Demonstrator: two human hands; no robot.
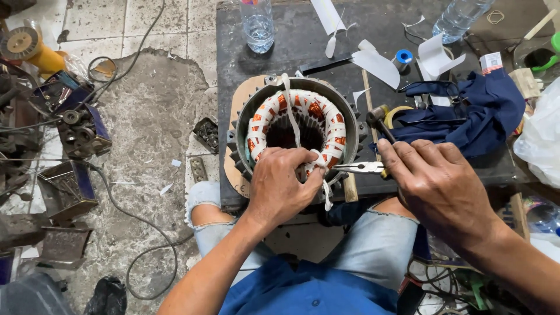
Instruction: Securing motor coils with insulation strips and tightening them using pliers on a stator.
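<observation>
A round grey motor stator (294, 125) sits on the dark bench, its copper winding bound in white tape. My left hand (280, 186) rests on the near rim of the winding, pinching the white tape strip (290, 111) that runs across the bore. My right hand (440, 189) grips needle-nose pliers (359, 168) whose jaws point left and meet the tape at the stator's near right edge. My knees in torn jeans are under the bench edge.
A hammer (379, 119) lies right of the stator beside a dark blue cloth (466, 114). Two water bottles (257, 23), paper scraps and a blue tape spool (402, 57) stand at the back. Metal parts and cables litter the floor (146, 128) on the left.
</observation>
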